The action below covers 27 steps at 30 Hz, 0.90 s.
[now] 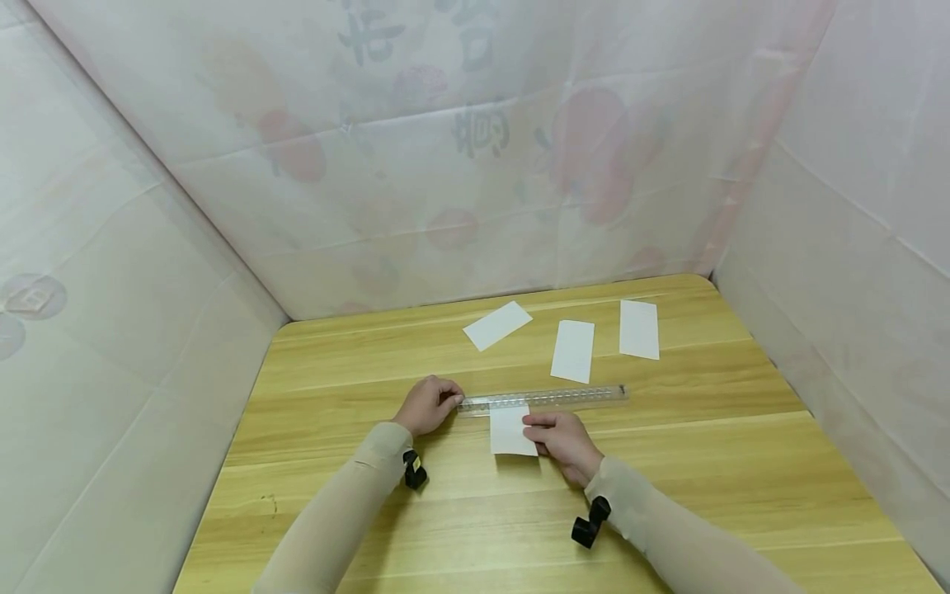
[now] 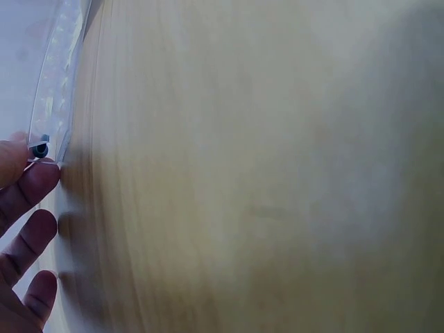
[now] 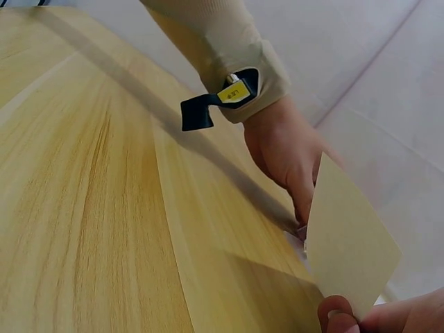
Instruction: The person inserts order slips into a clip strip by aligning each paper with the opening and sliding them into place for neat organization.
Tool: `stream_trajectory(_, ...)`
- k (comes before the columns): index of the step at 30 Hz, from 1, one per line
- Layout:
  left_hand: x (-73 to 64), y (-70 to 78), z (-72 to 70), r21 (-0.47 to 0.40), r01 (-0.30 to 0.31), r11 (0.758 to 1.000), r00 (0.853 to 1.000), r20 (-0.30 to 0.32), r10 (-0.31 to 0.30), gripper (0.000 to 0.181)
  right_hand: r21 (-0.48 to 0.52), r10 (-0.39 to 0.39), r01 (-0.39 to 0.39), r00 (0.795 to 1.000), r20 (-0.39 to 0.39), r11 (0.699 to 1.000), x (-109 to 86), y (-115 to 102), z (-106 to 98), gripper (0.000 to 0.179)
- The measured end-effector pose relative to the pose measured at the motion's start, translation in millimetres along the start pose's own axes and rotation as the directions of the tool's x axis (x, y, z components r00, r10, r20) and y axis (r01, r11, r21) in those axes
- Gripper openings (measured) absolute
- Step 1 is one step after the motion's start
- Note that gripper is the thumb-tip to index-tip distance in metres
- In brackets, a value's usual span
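A clear plastic ruler [image 1: 549, 398] lies roughly crosswise over the table. My left hand [image 1: 429, 404] pinches its left end between thumb and forefinger; the left wrist view shows that ruler end [image 2: 59, 90] with the other fingers curled loosely below. With thumb and fingers, my right hand [image 1: 567, 441] grips the right edge of a white paper card [image 1: 510, 433]. The card's far edge meets the ruler's near side; whether it passes under the ruler cannot be told. In the right wrist view the card [image 3: 350, 239] is tilted, its near part lifted off the table.
Beyond the ruler lie three more white paper cards: a slanted one [image 1: 497, 326], a middle one [image 1: 572, 351] and a right one [image 1: 640, 329]. The wooden table [image 1: 312, 371] is bordered by pale printed cloth walls [image 1: 460, 165] at the back and both sides.
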<state>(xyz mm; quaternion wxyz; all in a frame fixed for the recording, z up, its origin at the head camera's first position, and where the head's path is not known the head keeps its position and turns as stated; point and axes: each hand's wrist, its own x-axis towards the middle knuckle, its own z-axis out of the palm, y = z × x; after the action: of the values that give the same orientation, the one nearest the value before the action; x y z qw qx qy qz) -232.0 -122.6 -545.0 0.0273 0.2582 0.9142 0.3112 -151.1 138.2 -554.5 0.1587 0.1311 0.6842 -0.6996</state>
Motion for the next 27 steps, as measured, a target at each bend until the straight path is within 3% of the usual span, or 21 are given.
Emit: stream_trajectory(27, -1.5, 0.9, -0.8, 0.005, -0.019, 1.000, 1.000, -0.015, 0.019, 0.011, -0.033, 0.011, -0.013, 0.999, -0.040, 0.999, -1.0, 1, -16, 0.027)
